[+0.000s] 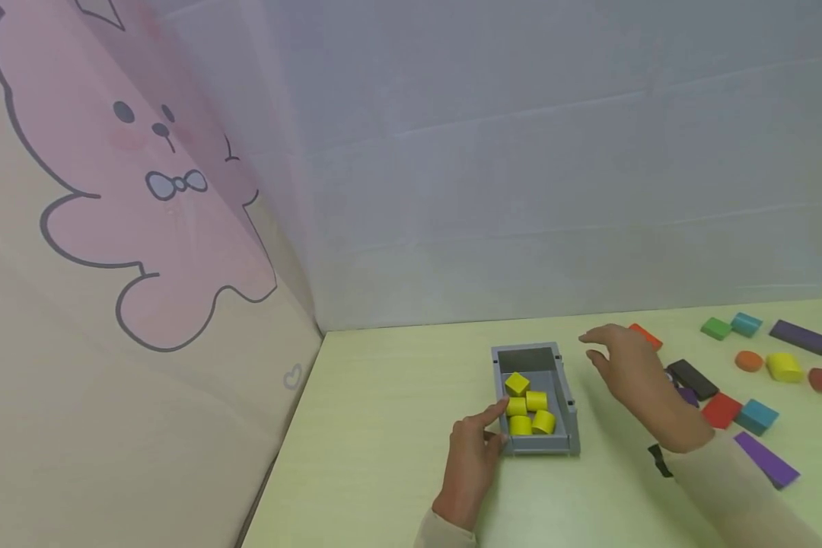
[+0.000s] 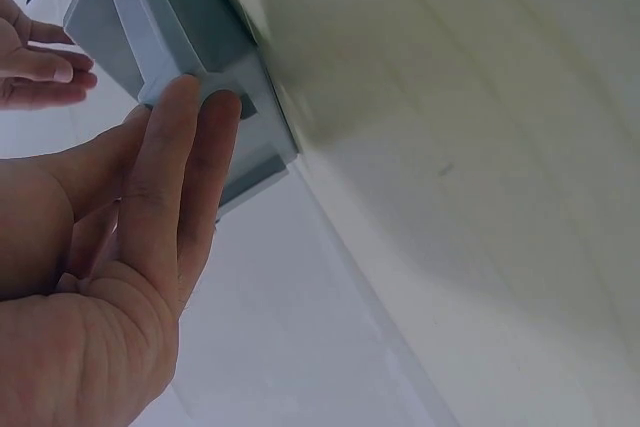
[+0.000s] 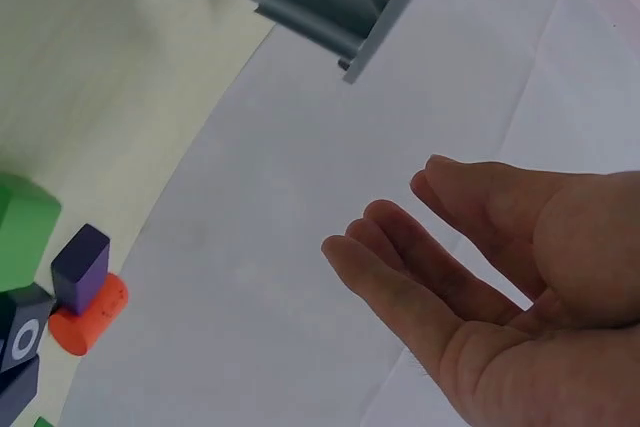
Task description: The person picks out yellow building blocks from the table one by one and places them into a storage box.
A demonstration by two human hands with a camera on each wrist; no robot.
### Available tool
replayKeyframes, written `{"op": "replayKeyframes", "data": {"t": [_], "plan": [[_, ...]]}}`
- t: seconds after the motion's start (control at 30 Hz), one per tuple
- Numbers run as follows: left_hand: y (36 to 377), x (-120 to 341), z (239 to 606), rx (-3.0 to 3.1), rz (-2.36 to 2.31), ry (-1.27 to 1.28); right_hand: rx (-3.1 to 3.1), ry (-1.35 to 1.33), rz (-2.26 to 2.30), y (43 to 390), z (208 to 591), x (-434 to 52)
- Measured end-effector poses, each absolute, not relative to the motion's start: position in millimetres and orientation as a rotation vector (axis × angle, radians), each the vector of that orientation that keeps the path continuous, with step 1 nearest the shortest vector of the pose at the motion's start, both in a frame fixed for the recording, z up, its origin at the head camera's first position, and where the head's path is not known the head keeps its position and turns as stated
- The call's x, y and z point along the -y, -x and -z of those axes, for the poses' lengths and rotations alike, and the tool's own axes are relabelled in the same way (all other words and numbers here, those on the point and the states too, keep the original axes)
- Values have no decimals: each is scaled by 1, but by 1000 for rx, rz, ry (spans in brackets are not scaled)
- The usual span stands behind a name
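Note:
A grey rectangular box (image 1: 526,359) stands on the table with several yellow blocks inside, one a cube (image 1: 517,383) and the others short cylinders (image 1: 544,422). My left hand (image 1: 471,458) holds the box's left side near the front corner, index finger at the rim and thumb lower down. In the left wrist view, its fingers (image 2: 160,177) lie against the box wall (image 2: 160,22). To the right of the box, my right hand (image 1: 632,373) hovers above the table with nothing in it. Its fingers and thumb are apart in the right wrist view.
Loose coloured blocks lie scattered on the right of the table, among them a red block (image 1: 722,411), a blue block (image 1: 756,416), a purple strip (image 1: 767,460) and a yellow cylinder (image 1: 785,367). A pale sheet (image 1: 520,167) hangs behind, and a wall with a pink bear stands left.

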State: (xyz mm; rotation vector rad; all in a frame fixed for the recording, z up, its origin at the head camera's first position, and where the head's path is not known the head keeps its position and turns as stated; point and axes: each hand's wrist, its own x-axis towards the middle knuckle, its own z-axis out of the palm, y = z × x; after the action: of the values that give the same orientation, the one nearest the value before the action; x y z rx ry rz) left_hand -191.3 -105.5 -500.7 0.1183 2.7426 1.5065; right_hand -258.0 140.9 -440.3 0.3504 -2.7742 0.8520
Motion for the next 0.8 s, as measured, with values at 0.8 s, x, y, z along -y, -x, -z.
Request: {"op": "replayKeyframes", "data": {"t": [0.8], "plan": [[191, 105, 500, -2713, -1527, -95, 2763, -231, -818, 257, 459, -222]]}}
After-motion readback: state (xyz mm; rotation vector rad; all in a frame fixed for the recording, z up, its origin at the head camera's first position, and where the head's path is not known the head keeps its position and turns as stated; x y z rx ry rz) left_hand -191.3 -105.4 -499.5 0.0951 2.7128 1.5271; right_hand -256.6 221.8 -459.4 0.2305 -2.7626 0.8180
